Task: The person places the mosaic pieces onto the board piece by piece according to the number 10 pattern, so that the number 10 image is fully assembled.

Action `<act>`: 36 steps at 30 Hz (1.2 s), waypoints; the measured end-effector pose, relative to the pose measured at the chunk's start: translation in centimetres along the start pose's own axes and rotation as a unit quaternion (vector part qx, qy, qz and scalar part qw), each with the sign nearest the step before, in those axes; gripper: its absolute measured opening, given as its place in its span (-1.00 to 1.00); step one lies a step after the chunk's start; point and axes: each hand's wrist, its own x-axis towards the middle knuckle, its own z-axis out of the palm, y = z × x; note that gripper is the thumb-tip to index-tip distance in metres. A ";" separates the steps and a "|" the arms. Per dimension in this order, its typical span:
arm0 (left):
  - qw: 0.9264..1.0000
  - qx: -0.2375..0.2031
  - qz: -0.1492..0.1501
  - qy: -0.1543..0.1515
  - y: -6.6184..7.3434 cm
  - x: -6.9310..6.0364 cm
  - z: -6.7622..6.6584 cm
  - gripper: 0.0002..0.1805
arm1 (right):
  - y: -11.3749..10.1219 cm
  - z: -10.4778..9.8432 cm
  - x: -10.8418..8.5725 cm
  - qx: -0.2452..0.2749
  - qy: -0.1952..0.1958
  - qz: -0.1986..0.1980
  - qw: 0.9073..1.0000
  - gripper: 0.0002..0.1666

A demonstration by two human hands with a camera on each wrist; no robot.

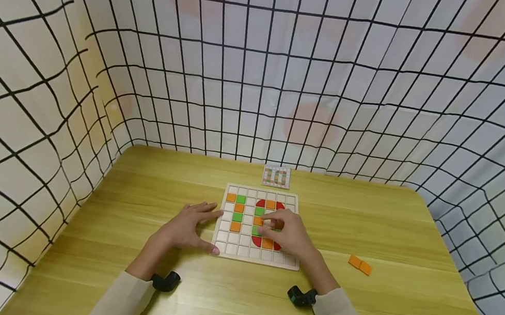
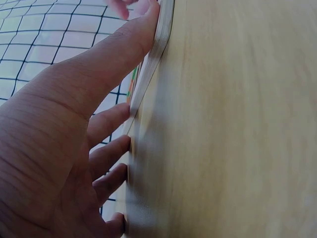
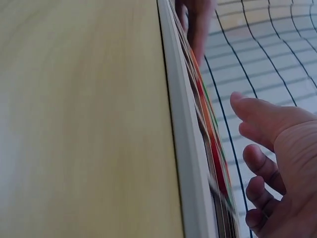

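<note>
A pale gridded board [image 1: 231,251] lies on the table, with square orange and green tiles and rounded red pieces set in its cells. My left hand [image 1: 185,226] is spread at the board's left side, its thumb and index finger touching the edge. Over the board's right half is my right hand [image 1: 289,233], thumb and index finger apart around an orange tile [image 1: 257,221]; its other fingers are bent. No piece shows between the fingers of the right hand [image 3: 277,153] in the right wrist view. That hand hides some right-side cells.
Behind the board lies a small card [image 1: 276,177] printed with a coloured grid pattern. Two loose orange tiles [image 1: 360,265] lie on the wooden table [image 1: 403,310] to the right. A white curtain with black grid lines [image 1: 252,74] encloses the table's back and sides.
</note>
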 end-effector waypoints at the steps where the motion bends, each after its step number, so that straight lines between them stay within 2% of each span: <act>1: 1.000 0.000 -0.001 -0.001 0.0 0.0 0.0 0.18 | 0.4 -0.4 -0.2 -0.005 0.004 0.002 1.000 -0.67; 10: 1.000 0.003 0.001 -0.002 0.2 0.1 0.0 0.18 | 3.0 -4.6 -3.0 -0.031 0.027 0.049 0.998 -0.63; 15: 1.000 0.005 0.003 0.001 0.1 -0.1 0.0 0.19 | 4.2 -6.1 -4.3 -0.032 0.029 0.057 0.997 -0.59; 27: 1.000 0.001 0.002 0.002 -0.1 -0.1 0.1 0.19 | 6.2 -7.6 -6.4 -0.024 0.022 0.060 0.998 -0.52; 36: 1.000 0.003 0.004 0.004 -0.3 0.0 0.3 0.19 | 7.1 -7.8 -6.7 -0.054 0.005 0.049 0.997 -0.53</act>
